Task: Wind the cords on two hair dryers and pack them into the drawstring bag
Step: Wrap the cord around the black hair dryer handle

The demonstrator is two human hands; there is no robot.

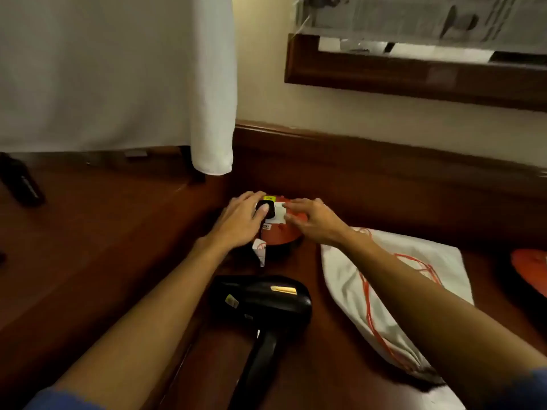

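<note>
Both hands are reaching to the far table edge. Left hand [241,218] is gripping a black plug [264,210], fingers clamped on it, atop a red round unit [279,233]. Right hand [310,220] is hovering beside, fingers spread. Black hair dryer [263,303] is lying nearer on the table [103,247]; white drawstring bag [393,288] is lying just right of it.

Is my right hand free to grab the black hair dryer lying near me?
Probably yes: the right hand looks empty, and the black hair dryer lies uncovered on the wooden surface, nothing between.
</note>
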